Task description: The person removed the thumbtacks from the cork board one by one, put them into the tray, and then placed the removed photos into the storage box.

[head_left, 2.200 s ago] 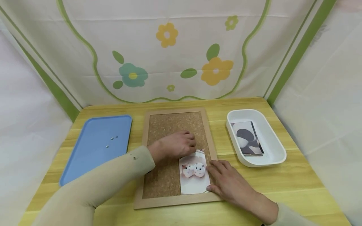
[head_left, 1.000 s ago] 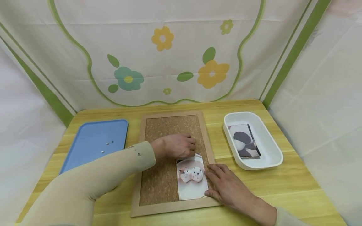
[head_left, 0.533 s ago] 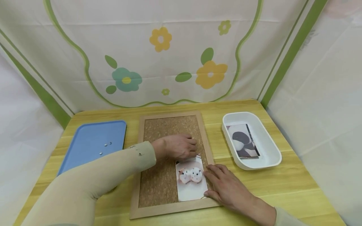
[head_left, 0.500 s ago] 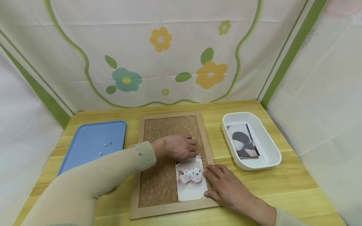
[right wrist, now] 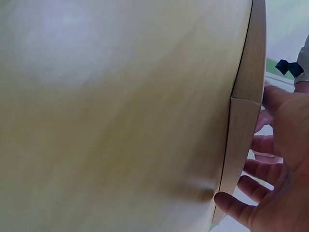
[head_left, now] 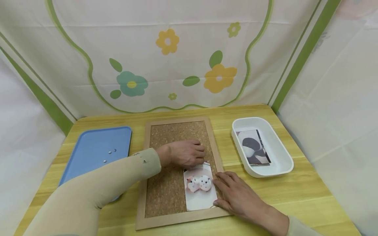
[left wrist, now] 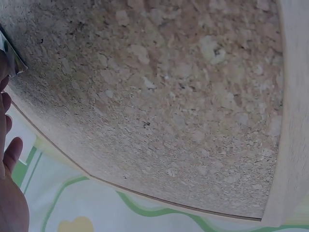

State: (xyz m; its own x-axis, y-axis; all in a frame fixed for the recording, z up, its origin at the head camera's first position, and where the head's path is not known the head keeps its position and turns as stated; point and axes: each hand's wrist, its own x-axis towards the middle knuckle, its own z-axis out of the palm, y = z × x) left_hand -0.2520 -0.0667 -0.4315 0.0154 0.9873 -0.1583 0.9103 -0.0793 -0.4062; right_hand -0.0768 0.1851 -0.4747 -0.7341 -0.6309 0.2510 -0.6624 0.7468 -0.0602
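A photo of two white hamster-like figures point(head_left: 199, 186) lies on the lower right of a wood-framed cork board point(head_left: 165, 193). My left hand point(head_left: 186, 154) is at the photo's top edge, fingers bent downward and covering its top left corner. Whatever its fingertips hold or press is hidden. In the left wrist view, the left fingers point(left wrist: 6, 104) show beside a photo corner. My right hand point(head_left: 239, 193) rests along the board's right side, thumb by the photo's lower right corner. In the right wrist view, the right fingers point(right wrist: 258, 191) spread along the outer edge of the frame point(right wrist: 239, 150).
A blue tray point(head_left: 91, 147) stands at the left with several small silvery studs point(head_left: 110, 152) on it, partly behind my left sleeve. At the right, a white bin point(head_left: 280, 160) holds more photos point(head_left: 254, 147). A flowered curtain point(head_left: 177, 65) closes the back of the wooden table point(head_left: 301, 196).
The head view has tilted slightly, so everything sits a little lower and further left. Both hands keep nearly the same places on the board and photo.
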